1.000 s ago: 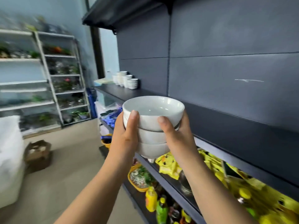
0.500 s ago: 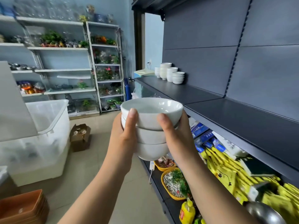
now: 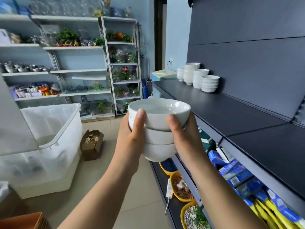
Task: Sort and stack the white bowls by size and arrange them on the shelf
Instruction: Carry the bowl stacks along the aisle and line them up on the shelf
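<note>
Shop aisle; dark shelf point(image 3: 234, 113) along right, pale racks at back. Clear plastic bin point(image 3: 54, 139) on floor at left. Four white bowl stacks point(image 3: 198, 76) at shelf's far end. Stack of three white bowls point(image 3: 159, 129) held in air beside shelf edge, left hand point(image 3: 132, 134) and right hand point(image 3: 183, 134) clamped on its sides, thumbs toward camera

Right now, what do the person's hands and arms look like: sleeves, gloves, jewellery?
Both the left hand and the right hand are bare: no gloves, rings, watch or wristbands visible. Both forearms are uncovered to the frame's lower edge, with no sleeve in view. Thumbnails look short and unpainted. No markings visible.
</note>
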### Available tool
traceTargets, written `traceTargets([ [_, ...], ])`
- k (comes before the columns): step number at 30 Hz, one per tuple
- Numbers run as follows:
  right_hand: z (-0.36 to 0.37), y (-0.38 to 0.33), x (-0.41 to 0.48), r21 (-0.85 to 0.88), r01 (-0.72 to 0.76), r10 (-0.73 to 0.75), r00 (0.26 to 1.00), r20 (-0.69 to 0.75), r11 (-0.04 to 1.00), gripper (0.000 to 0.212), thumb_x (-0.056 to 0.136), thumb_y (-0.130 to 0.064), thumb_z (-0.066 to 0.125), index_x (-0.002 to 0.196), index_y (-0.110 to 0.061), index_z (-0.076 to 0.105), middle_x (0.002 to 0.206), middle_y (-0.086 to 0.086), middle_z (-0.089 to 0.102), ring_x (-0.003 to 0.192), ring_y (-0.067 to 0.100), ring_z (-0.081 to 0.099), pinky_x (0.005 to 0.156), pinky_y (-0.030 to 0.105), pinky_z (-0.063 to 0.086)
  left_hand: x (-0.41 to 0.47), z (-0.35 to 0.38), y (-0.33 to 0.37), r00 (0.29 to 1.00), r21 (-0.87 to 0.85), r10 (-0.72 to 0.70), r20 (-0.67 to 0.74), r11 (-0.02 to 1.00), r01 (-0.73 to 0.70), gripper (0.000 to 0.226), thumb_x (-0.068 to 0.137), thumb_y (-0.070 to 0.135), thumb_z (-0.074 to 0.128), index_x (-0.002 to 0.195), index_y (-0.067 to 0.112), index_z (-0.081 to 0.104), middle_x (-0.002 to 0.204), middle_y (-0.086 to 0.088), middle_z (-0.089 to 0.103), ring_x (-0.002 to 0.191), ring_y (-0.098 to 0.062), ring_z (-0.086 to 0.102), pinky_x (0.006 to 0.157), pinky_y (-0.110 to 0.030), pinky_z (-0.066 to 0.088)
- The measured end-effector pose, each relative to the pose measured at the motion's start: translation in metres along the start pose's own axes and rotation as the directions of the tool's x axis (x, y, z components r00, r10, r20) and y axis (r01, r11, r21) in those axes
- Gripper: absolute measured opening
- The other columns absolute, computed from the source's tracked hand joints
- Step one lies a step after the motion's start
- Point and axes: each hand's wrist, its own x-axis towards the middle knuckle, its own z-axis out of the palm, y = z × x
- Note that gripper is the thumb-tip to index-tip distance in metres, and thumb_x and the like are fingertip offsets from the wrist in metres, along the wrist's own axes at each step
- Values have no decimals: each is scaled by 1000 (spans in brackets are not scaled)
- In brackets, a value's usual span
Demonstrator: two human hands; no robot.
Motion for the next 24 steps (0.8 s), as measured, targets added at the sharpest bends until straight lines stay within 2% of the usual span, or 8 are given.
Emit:
traceTargets([
  [3, 10, 20, 36, -14, -15, 16, 999, 46, 1000, 68, 45, -71, 54, 105, -38, 49, 94, -26, 62, 88, -9, 60, 77, 20, 50, 36, -7, -16, 1000, 1, 7, -5, 1000, -7, 59, 57, 68, 51, 100, 29, 59, 99, 3, 71, 93, -12, 67, 75, -27, 54],
  [6, 20, 38, 72, 12, -17, 16, 997, 72, 1000, 68, 46, -69, 54, 106, -36, 50, 95, -24, 63, 86, -11, 60, 72, 14, 50, 74, -13, -33, 1000, -4, 14, -11, 1000, -14, 57, 56, 67, 51, 98, 29, 60, 94, 5, 72, 89, -10, 68, 71, -25, 54],
  [10, 34, 68, 121, 14, -8, 8, 1000, 30, 1000, 70, 47, -66, 55, 108, -33, 51, 94, -23, 63, 84, -12, 60, 67, 10, 47, 133, -17, -57, 999, -2, 32, 28, 999, -32, 69, 59, 67, 51, 110, 21, 58, 105, -6, 69, 99, -23, 65, 84, -41, 54],
  [15, 48, 96, 182, -15, 7, -8, 999, -43, 1000, 60, 45, -66, 54, 95, -34, 50, 88, -24, 61, 76, -19, 57, 59, 3, 42, 206, -22, -83, 991, -29, 42, 126, 999, -39, 72, 62, 66, 50, 114, 17, 57, 107, -9, 68, 99, -24, 65, 84, -44, 55],
  [19, 76, 122, 262, -70, 32, -39, 994, -102, 997, 78, 37, -78, 61, 101, -36, 50, 89, -26, 63, 79, -19, 57, 60, 3, 43, 301, -35, -102, 979, -43, 57, 194, 998, -49, 75, 63, 66, 50, 117, 14, 56, 109, -9, 68, 101, -23, 65, 87, -45, 53],
  [22, 88, 139, 311, -114, 47, -64, 986, -153, 992, 93, 27, -92, 54, 103, -39, 49, 90, -31, 64, 83, -18, 57, 62, 4, 44, 359, -36, -114, 967, -62, 91, 238, 995, -78, 68, 61, 64, 51, 110, 18, 58, 105, -4, 69, 95, -14, 66, 81, -33, 55],
  [24, 89, 151, 337, -141, 47, -74, 979, -191, 989, 94, 28, -93, 53, 105, -39, 48, 89, -38, 62, 84, -18, 57, 64, 5, 44, 392, -31, -127, 960, -75, 75, 269, 996, -57, 75, 60, 66, 51, 115, 15, 56, 111, -8, 66, 101, -17, 64, 86, -36, 53],
])
